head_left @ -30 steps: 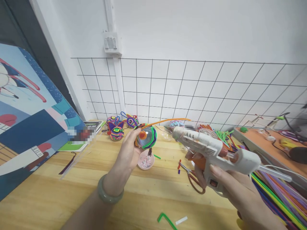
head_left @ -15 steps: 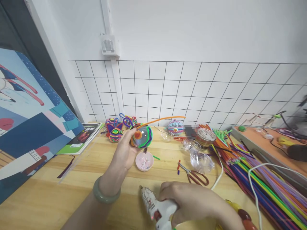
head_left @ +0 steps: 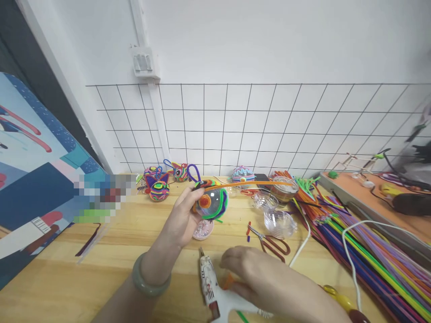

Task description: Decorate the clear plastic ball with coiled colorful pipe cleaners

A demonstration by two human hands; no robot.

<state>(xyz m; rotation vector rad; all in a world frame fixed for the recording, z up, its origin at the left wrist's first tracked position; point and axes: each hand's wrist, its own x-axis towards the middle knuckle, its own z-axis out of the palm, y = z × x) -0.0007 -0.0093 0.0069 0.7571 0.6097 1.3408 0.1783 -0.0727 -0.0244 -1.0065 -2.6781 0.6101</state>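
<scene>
Colourful ball mid-frame, glue gun at bottom edge
left hand is gripping the ball, right hand is over the gun, can't tell if it's gripping, open tabletop room lower left

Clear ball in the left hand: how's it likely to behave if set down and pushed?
The clear ball looks rounded, so it would probably roll. Its bare patch looks glossy and may be slippery, while the fuzzy green-and-purple edging should give some grip. The long orange strip sticking out might drag or catch, making any roll uneven.
</scene>
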